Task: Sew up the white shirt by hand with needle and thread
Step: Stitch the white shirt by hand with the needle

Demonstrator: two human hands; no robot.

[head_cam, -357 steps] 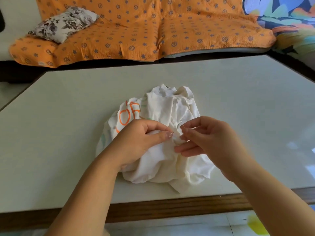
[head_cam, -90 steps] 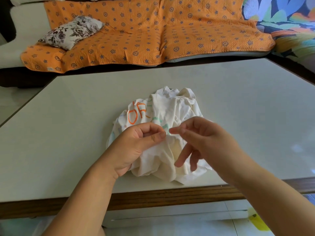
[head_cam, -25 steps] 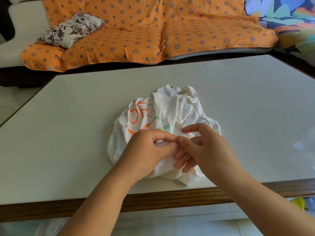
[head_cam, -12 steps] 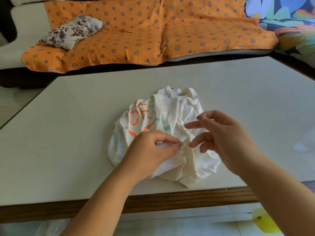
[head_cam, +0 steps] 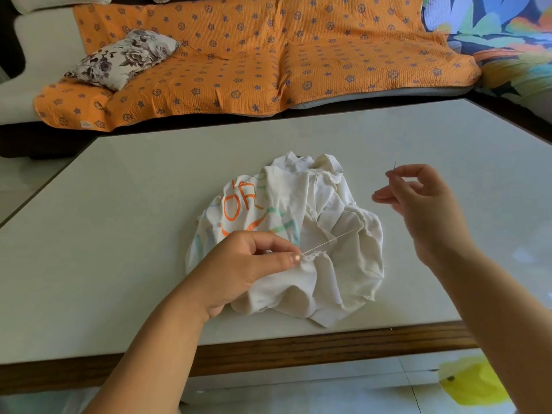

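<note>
My left hand (head_cam: 240, 265) rests on the crumpled white cotton shirt (head_cam: 325, 204) printed with orange and green letters. Its grip is narrow, thumb and forefinger pinching a puckered fold of cloth toward the heap's 6 o'clock side. My right hand (head_cam: 418, 201) has swung out to 3 o'clock of the shirt, well apart from it over the pale, smooth worktop (head_cam: 119, 234); half a second ago it sat just beside my left thumb. Its grip is pinched on the thin dark metal needle (head_cam: 395, 165), whose tip pokes up past my fingertips. The fine white thread (head_cam: 328, 242) now runs taut from the pinched fold toward 2 o'clock across the shirt; beyond the cloth I lose sight of it. The shirt lies where it did, mid-worktop near the wooden front edge. At 12 o'clock sit the orange quilted sofa cover (head_cam: 268, 55) and a grey floral cushion (head_cam: 119, 58).
</note>
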